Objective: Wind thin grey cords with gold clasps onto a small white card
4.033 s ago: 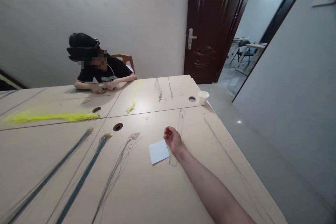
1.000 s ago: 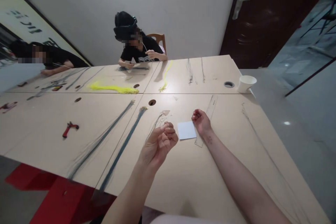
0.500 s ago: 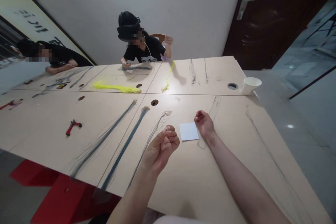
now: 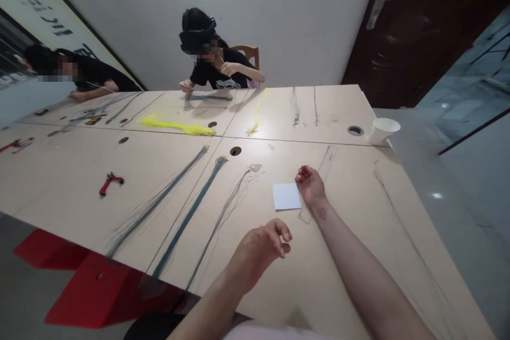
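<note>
My left hand (image 4: 263, 249) hovers above the near part of the table, turned palm down. Its fingers are bent but apart, with nothing visible between them. My right hand (image 4: 311, 186) rests at the right edge of a white square of paper (image 4: 287, 197), over a clear ruler (image 4: 328, 162). The right fingers are curled together; whatever they hold, if anything, is too fine or hidden to see. Left of the paper lies a loose bundle of thin dark cords (image 4: 223, 210) with metallic ends on a small card.
Two teal cord bundles (image 4: 191, 218) (image 4: 167, 191) and red-handled pliers (image 4: 110, 183) lie to the left. Yellow cords (image 4: 175, 125) are farther back. A white cup (image 4: 383, 131) stands at the right edge, near thin cords (image 4: 402, 212). Two co-workers (image 4: 223, 66) (image 4: 99, 74) sit across.
My left hand has come down and toward me, turned palm down, and its pinched fingers have parted. My right hand has stayed put. The middle co-worker's raised hand has moved toward the head.
</note>
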Available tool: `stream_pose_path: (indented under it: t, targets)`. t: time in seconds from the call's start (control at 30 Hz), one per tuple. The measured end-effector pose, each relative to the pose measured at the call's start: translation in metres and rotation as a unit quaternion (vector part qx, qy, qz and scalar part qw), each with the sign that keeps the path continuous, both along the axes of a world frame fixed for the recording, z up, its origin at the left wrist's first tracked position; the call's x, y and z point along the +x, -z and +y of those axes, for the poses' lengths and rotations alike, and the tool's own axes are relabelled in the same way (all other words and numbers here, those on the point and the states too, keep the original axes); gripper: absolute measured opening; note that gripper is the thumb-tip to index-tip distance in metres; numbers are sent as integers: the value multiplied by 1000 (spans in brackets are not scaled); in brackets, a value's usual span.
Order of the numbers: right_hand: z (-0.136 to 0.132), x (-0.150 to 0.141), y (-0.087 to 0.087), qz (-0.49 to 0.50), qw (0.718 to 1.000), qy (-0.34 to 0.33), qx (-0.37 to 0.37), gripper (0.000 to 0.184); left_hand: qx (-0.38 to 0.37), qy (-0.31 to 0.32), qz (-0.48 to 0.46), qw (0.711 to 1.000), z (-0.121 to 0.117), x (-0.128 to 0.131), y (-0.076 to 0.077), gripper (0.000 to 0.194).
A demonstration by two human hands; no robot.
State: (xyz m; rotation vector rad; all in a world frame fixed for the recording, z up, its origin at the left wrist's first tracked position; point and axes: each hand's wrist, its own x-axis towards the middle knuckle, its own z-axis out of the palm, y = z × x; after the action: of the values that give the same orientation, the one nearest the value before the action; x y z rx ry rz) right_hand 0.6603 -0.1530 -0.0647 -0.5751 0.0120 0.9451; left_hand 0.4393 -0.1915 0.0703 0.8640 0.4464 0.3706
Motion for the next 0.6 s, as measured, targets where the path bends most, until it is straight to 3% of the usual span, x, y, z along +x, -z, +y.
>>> stream_pose_path:
  t: [0.1,0.2,0.33,0.5,0.6]
  targets:
    - [-1,-2,0,-26,1000,5,-9,11,71,-25,65,995,-1,-10,11,10]
    - [-2,-8,-3,-99,994,15,-37,14,74,-36,102,991,3,-23,18,14]
    - [-6,-20,-11,-236,962,32,-130,18,186,-75,176,964,10,-44,20,16]
    - [-7,-31,-26,-437,876,13,-204,22,294,-89,253,917,20,-71,30,26]
    - [9,-31,-32,-577,775,-67,-248,20,403,-95,296,861,27,-86,42,28]
